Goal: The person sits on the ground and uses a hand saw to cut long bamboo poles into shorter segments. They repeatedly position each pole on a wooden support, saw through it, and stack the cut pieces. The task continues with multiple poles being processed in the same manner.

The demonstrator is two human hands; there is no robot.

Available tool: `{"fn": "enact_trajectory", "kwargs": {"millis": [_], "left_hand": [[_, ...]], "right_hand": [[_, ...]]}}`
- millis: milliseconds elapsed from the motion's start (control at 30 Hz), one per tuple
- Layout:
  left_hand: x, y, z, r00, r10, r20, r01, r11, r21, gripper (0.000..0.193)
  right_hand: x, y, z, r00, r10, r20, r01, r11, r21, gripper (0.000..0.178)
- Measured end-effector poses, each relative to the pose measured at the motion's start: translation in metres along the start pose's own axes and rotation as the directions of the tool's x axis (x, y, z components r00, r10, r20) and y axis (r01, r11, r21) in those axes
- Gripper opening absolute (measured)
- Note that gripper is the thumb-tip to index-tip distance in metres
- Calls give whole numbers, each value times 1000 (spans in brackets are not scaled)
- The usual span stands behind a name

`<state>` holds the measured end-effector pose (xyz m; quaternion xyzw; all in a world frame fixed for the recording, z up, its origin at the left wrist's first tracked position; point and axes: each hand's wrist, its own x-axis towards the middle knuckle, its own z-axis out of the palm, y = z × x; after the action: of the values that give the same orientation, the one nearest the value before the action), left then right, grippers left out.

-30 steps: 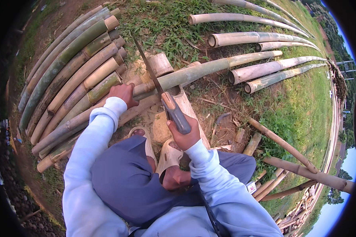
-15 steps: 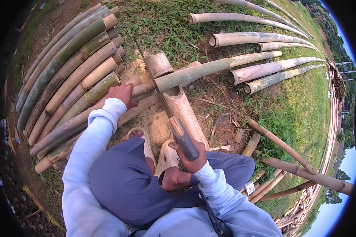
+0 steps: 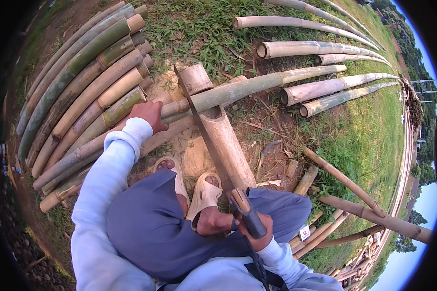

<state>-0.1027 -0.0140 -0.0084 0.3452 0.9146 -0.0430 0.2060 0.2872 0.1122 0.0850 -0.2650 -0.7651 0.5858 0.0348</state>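
A long greenish bamboo pole [image 3: 250, 88] crosses in front of me, running from lower left to upper right. My left hand [image 3: 149, 116] is closed over it, left of the saw. The handsaw [image 3: 206, 138] lies across the pole, its blade slanting toward me and its far tip just beyond the pole. My right hand [image 3: 258, 229] is wrapped round the dark saw handle near my knee. Beneath the pole is a thick pale bamboo piece [image 3: 233, 153] with an open end. A short bamboo stump [image 3: 195, 78] stands just beyond the pole.
Several cut bamboo poles [image 3: 77, 72] lie side by side at left. More long poles [image 3: 320, 47] stretch over the grass at right. Crossed bamboo poles [image 3: 369, 208] stand at lower right. Pale sawdust [image 3: 197, 154] covers ground near my sandals [image 3: 205, 194].
My right hand has drawn the saw back toward me, down and to the right, so less blade extends beyond the pole. My left hand keeps its hold on the pole.
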Motion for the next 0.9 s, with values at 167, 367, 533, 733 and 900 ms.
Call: {"fn": "enact_trajectory", "kwargs": {"millis": [167,367,533,733,900], "left_hand": [[-5,14,6,998,48,-29,-47,999,8,50],[-5,-1,7,1000,4,11,-4,1000,6,51],[-4,1,2,1000,-4,17,4,1000,-19,49],[0,10,-2,1000,28,11,-28,1000,-11,51],[-7,-2,10,1000,13,16,-12,1000,-20,50]], "right_hand": [[137,17,47,993,-102,-62,106,992,70,17],[13,15,7,999,0,43,-2,999,44,28],[4,2,4,999,13,38,-15,1000,27,32],[142,17,55,1000,-16,-23,19,989,150,17],[28,7,20,998,63,21,-63,998,28,27]]}}
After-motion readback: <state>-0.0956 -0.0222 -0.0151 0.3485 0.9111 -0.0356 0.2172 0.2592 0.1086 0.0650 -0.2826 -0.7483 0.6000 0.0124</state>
